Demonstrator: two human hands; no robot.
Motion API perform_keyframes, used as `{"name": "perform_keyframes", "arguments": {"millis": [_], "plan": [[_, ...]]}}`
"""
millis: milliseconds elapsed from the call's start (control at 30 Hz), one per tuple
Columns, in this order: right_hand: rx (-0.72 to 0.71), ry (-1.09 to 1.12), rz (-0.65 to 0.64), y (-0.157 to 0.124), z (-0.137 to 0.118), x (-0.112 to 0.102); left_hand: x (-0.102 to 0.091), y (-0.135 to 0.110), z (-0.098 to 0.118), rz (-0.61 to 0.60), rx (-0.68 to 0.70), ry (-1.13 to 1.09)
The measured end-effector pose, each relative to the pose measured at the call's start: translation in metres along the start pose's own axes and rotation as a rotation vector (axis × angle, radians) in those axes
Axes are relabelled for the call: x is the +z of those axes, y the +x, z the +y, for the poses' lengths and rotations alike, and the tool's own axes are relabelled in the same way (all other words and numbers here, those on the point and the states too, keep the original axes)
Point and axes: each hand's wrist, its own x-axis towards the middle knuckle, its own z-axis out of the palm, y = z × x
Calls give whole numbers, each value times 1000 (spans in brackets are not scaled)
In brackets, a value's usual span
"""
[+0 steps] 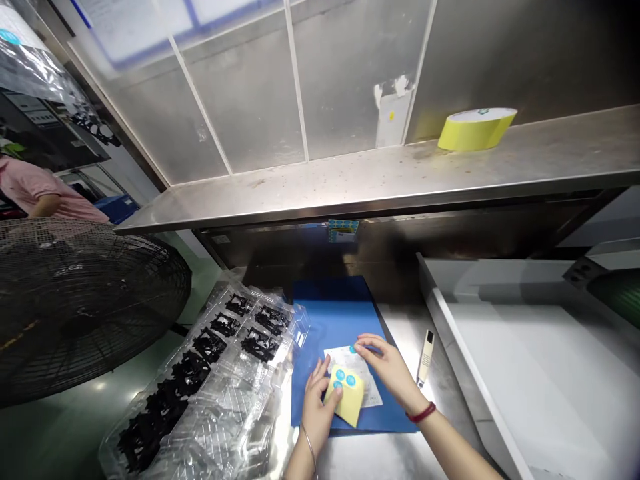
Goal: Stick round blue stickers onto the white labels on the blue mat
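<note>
Our left hand (316,413) pinches a yellow sheet of round blue stickers (346,399) above a white paper (361,380). Our right hand (385,368) rests spread at the paper's edge, over a blue mat (335,310).

a yellow sticker sheet (350,400) with round blue dots, a blue mat (330,313), a yellow tape roll (475,131)

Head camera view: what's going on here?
A person at a steel bench holds a yellow sticker sheet bearing blue round stickers in the left hand, above a white paper on a blue mat. The right hand is at the paper's far edge. To the left lies a clear tray of black parts, and a co-worker in pink is further off.
</note>
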Motion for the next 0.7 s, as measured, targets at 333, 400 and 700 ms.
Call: {"name": "perform_keyframes", "arguments": {"millis": [333,400,700], "plan": [[107,-237,-335,16,7,40,24,-87,-42,-52,-206,-259],[117,-296,-338,17,7,45,29,-88,-50,-6,-244,-345],[126,-448,-295,20,1,61,27,-86,-49,134,-274,-540]]}}
